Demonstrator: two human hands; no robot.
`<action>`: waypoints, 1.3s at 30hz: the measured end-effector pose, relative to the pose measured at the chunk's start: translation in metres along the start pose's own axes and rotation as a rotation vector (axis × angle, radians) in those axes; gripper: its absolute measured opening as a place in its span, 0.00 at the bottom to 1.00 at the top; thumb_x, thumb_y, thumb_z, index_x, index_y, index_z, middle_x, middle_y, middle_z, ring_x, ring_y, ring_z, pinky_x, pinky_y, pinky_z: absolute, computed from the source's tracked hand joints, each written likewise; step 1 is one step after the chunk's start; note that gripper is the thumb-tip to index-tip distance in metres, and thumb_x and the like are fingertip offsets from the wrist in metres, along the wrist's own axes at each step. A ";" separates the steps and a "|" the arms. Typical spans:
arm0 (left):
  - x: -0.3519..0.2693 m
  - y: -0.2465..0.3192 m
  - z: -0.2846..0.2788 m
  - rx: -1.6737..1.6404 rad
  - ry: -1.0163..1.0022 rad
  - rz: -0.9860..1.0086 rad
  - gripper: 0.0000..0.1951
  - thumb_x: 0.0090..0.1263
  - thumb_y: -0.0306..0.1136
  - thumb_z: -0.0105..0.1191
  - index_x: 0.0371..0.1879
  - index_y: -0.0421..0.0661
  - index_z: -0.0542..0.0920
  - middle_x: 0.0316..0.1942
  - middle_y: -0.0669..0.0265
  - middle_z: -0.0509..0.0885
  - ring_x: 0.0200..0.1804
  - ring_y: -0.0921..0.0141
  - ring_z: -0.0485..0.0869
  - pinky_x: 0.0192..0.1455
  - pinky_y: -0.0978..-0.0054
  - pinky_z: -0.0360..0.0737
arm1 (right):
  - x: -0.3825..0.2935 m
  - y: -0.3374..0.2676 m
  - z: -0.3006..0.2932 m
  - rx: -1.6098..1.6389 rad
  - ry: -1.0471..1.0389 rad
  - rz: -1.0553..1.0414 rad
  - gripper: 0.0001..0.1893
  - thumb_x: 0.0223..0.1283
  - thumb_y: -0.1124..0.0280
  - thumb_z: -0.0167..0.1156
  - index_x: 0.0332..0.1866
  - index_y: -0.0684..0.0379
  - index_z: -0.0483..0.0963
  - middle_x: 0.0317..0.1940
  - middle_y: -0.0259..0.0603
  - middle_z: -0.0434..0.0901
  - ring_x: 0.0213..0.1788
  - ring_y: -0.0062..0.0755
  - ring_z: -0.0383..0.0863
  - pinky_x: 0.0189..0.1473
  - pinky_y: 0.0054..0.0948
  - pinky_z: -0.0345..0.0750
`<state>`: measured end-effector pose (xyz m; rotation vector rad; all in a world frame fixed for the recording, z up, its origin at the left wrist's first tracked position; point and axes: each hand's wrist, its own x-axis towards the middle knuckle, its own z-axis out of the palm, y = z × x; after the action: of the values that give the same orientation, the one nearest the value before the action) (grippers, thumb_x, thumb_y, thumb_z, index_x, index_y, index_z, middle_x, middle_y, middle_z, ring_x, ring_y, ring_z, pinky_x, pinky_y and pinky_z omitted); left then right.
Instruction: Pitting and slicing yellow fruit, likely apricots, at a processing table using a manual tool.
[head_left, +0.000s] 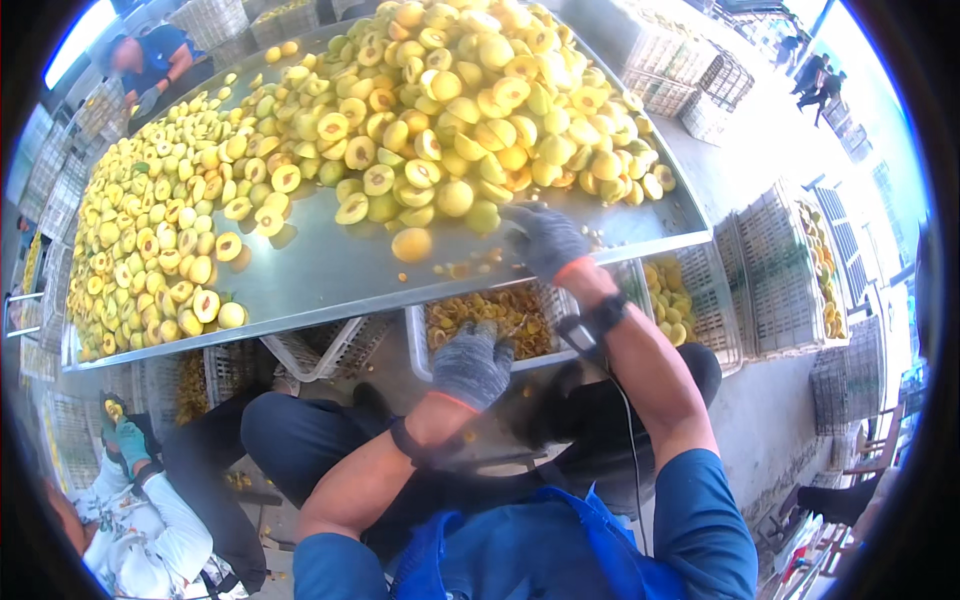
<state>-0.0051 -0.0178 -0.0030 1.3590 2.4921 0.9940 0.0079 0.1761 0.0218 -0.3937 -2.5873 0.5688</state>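
Note:
A large heap of halved yellow stone fruit (450, 112) covers much of a metal table (322, 277). My right hand (547, 238), in a grey knit glove with an orange cuff, is at the table's near right part, its fingers against the heap's lower edge beside a greenish fruit (482, 217); whether it grips anything I cannot tell. Below the table edge my left hand (472, 364), gloved alike, is over the near side of a white plastic crate (418, 341) of brownish-yellow scraps (487, 309). Its fingertips are among or just above the scraps, and its palm is hidden.
Another white crate (322, 367) stands tilted under the table. Stacked plastic crates (780, 277) with fruit stand at the right. A co-worker in teal gloves (131, 442) sits at lower left; another (161, 64) leans at the table's far left. A cable (634, 442) runs along my right arm.

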 end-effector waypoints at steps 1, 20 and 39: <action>0.000 0.002 -0.003 -0.005 -0.009 -0.013 0.14 0.55 0.37 0.50 0.34 0.39 0.75 0.28 0.50 0.77 0.32 0.53 0.76 0.36 0.60 0.73 | 0.014 -0.008 0.008 0.004 0.002 -0.008 0.12 0.48 0.68 0.55 0.41 0.53 0.72 0.39 0.49 0.73 0.44 0.44 0.74 0.44 0.36 0.72; 0.005 0.001 -0.035 -0.648 0.195 0.055 0.07 0.56 0.27 0.53 0.31 0.37 0.75 0.21 0.57 0.76 0.24 0.60 0.76 0.28 0.68 0.71 | -0.041 -0.037 -0.031 0.281 -0.161 -0.079 0.20 0.47 0.64 0.55 0.48 0.55 0.69 0.45 0.38 0.72 0.48 0.35 0.68 0.53 0.32 0.62; 0.007 0.023 -0.005 -0.375 0.247 0.148 0.07 0.60 0.29 0.48 0.26 0.37 0.73 0.17 0.49 0.73 0.22 0.53 0.73 0.23 0.59 0.66 | -0.077 -0.049 -0.004 0.436 0.219 0.075 0.10 0.45 0.77 0.55 0.36 0.61 0.73 0.31 0.40 0.76 0.36 0.38 0.74 0.43 0.32 0.69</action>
<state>0.0049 -0.0061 0.0161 1.3804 2.2212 1.6540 0.0671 0.1068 0.0183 -0.3799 -2.1702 1.0275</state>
